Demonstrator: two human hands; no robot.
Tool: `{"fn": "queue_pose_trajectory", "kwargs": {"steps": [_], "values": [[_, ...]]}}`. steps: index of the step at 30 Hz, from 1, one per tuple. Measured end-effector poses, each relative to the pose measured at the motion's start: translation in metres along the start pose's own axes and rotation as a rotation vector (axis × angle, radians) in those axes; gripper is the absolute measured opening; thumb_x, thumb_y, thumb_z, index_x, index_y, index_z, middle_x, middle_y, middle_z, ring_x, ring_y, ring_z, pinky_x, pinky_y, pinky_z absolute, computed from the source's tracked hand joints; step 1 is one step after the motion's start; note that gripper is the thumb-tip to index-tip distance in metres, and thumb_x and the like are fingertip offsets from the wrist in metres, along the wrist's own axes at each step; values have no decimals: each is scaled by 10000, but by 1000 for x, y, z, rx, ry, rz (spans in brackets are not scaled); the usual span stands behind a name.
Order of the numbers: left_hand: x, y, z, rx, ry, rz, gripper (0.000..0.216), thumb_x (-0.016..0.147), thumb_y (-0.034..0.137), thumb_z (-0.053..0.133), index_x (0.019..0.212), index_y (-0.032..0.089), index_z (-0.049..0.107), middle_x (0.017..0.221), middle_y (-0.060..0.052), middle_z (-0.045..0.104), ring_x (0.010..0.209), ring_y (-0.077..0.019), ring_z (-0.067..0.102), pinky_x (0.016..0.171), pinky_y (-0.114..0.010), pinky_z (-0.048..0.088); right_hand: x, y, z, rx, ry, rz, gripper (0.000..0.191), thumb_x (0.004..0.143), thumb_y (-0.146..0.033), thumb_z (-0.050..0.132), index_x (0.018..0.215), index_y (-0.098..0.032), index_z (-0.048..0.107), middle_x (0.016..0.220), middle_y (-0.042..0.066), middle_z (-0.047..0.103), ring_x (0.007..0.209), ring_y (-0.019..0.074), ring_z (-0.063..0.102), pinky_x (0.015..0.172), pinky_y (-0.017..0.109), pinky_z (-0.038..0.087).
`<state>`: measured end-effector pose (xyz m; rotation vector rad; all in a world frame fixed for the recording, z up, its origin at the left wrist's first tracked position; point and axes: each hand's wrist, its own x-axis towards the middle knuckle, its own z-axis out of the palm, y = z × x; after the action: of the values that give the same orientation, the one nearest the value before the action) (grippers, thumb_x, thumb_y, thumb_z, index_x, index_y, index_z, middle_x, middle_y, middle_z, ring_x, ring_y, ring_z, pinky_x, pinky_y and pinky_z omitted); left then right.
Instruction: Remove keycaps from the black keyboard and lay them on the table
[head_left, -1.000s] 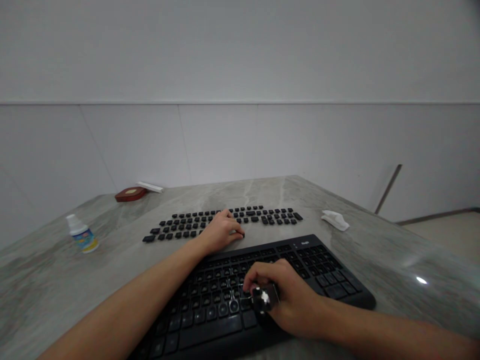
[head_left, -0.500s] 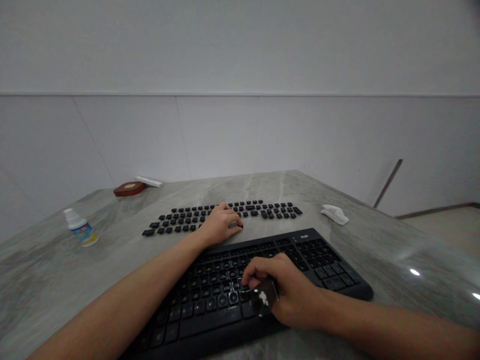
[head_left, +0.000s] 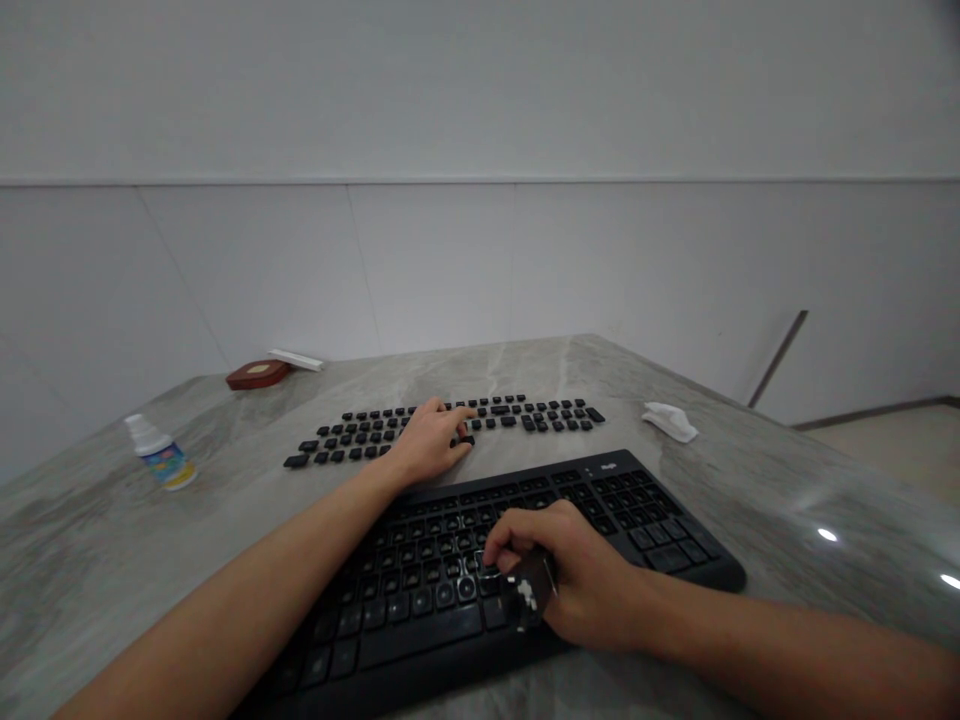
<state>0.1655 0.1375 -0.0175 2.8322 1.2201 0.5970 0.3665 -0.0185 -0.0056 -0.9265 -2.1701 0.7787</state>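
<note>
A black keyboard [head_left: 420, 640] lies on the grey marbled table, with many of its key sockets bare in the upper rows. Beyond it, loose black keycaps [head_left: 562, 413] are laid out in rows. My left hand [head_left: 429, 440] rests over these rows with finger and thumb apart, a keycap [head_left: 466, 440] between them on the table side. Above the lower middle of the keyboard, my right hand [head_left: 562, 575] is closed around a small dark tool with white patches [head_left: 531, 592]. The tool's working end is hard to make out.
At the left stands a white spray bottle [head_left: 161, 455] with a colourful label. Farther back lie a dark red box [head_left: 257, 374] and a white strip [head_left: 297, 360]. A crumpled white tissue [head_left: 670, 421] is right of the keycaps. A pale wall [head_left: 450, 270] rises behind the table.
My left hand has shifted slightly left and its index finger has lifted away from the thumb, leaving a keycap by the row. My right hand stays almost where it was.
</note>
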Motion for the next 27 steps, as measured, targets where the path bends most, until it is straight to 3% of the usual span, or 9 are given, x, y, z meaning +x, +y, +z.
{"fn": "queue_pose_trajectory", "kwargs": {"steps": [27], "values": [[-3, 2, -6, 38, -21, 26, 414, 828, 205, 674, 1239, 194, 627, 997, -48, 735, 989, -283, 530, 890, -397, 418, 0, 1, 0, 53, 13, -17, 271, 636, -11, 516, 811, -148, 672, 596, -39, 589, 517, 95, 513, 522, 209, 362]]}}
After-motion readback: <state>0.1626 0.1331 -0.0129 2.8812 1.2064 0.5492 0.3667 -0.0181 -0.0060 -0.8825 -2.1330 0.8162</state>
